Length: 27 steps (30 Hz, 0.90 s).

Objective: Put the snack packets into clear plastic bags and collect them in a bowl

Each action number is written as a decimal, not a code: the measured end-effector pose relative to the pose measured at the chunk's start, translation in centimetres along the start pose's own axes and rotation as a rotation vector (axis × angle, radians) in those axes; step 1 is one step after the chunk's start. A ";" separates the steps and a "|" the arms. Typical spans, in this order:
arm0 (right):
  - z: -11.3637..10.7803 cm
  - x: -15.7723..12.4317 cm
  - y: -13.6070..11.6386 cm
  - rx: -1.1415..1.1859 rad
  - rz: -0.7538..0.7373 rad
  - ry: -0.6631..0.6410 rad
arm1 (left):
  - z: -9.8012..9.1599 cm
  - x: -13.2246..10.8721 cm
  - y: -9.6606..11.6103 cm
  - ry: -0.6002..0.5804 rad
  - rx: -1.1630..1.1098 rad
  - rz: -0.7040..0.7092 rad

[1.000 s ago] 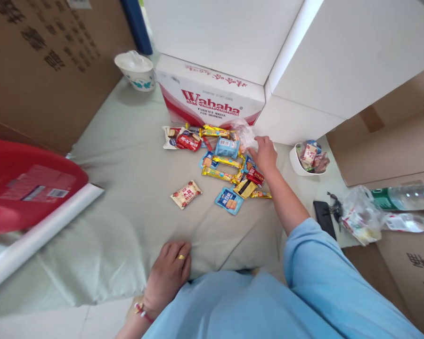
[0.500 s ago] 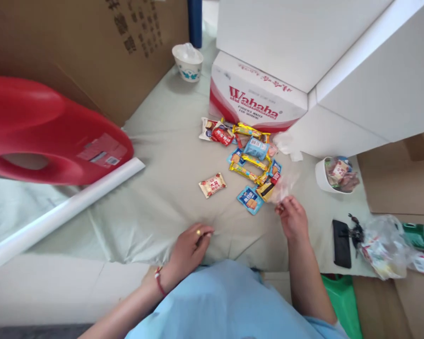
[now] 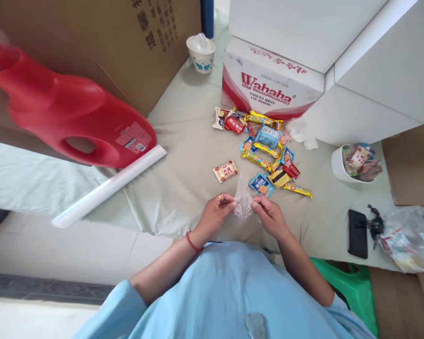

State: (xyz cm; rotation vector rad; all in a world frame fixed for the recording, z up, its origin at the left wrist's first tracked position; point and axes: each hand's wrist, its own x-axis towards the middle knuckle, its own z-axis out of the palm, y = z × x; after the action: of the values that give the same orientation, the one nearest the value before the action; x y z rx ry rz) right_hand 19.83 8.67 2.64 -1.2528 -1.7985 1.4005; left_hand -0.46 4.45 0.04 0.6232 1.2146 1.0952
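Both my hands meet just in front of me over the pale green cloth (image 3: 169,179). My left hand (image 3: 215,216) and my right hand (image 3: 268,215) each pinch one side of a small clear plastic bag (image 3: 243,201), which hangs crumpled between them. Beyond the bag lies a heap of small wrapped snacks (image 3: 265,150) in yellow, blue and red wrappers. One red-and-cream snack packet (image 3: 225,170) lies apart, to the left of the heap. A few more clear bags (image 3: 300,133) lie by the box behind the heap.
A red-and-white Wahaha carton (image 3: 268,87) stands behind the snacks beside large white boxes. A white cup of snacks (image 3: 355,162), a black phone (image 3: 357,227) and a filled plastic bag (image 3: 408,238) lie at right. At left are a red jug (image 3: 63,113), a white roll (image 3: 109,186) and a paper cup (image 3: 200,52).
My right hand pulled back from the far side of the snack heap with a clear bag. My left hand lifted off the cloth and took hold of the bag's other side.
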 end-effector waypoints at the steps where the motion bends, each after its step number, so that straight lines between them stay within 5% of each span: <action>1: -0.1 0.1 0.2 0.036 0.020 -0.003 | -0.5 -0.1 -0.1 0.046 -0.039 -0.005; 8: 0.0 -0.8 2.2 0.225 0.293 -0.037 | -2.3 -0.3 -0.1 0.166 -0.315 -0.049; 17: 0.1 0.5 2.6 0.669 0.512 0.231 | -2.1 -0.5 -0.6 -0.049 -0.332 -0.057; 21: 0.5 2.0 2.1 0.645 0.419 0.309 | -2.7 -1.0 -0.8 -0.088 -0.215 -0.059; 27: 0.9 1.9 0.6 0.544 0.270 0.318 | -3.7 -2.2 -0.2 0.324 0.189 0.131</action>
State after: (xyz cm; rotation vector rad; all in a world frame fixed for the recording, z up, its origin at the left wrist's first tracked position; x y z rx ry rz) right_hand 18.43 9.98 1.57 -1.3469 -0.9724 1.5845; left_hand -3.85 1.76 -0.30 0.6954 1.5879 1.2329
